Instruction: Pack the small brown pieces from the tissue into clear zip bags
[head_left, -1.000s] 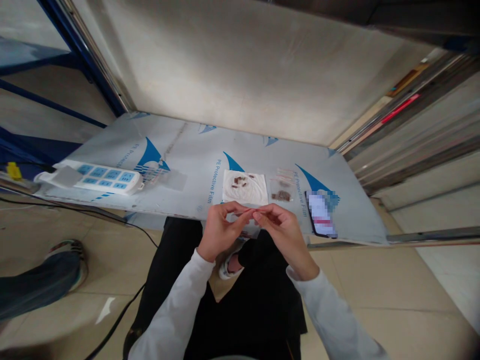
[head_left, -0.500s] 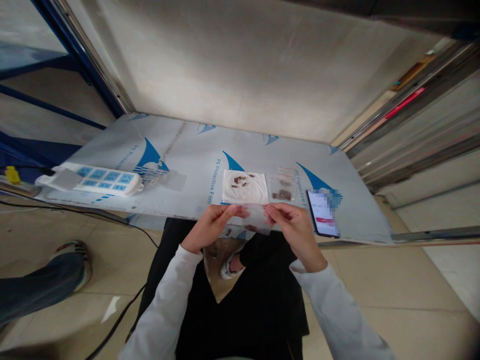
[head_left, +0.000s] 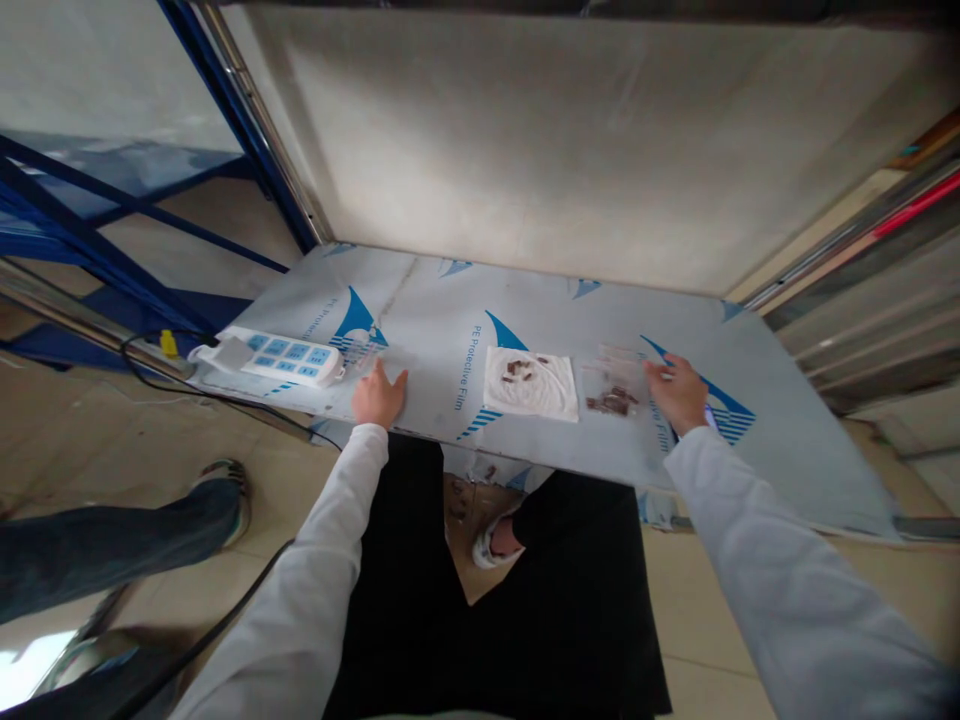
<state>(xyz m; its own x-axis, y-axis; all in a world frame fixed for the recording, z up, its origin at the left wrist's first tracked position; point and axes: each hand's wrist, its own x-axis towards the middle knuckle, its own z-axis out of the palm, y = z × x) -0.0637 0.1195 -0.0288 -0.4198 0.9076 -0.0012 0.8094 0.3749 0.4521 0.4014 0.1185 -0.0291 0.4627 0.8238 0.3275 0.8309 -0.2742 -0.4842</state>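
My left hand (head_left: 380, 397) rests low over the table beside the power strip, thumb and index finger spread, fingertips by some thin clear plastic bags (head_left: 386, 360). Whether it touches them I cannot tell. My right hand (head_left: 677, 392) is just right of a small pile of clear bags with brown pieces inside (head_left: 613, 400); its fingers are loosely bent and apart, with nothing seen in them. Between the hands lies a white cloth or paper square (head_left: 551, 395), with several small brown pieces (head_left: 516, 370) on it.
A white power strip (head_left: 300, 362) with blue sockets lies at the table's left. The phone (head_left: 709, 418) is mostly covered by my right hand. The table (head_left: 442, 320) wears printed protective film. Another person's leg (head_left: 180, 520) is on the left, near black cables.
My hands have parted: the left moved left to the clear bags, the right moved right by the pile. The small bag they held between them is out of both hands. The view shifted.
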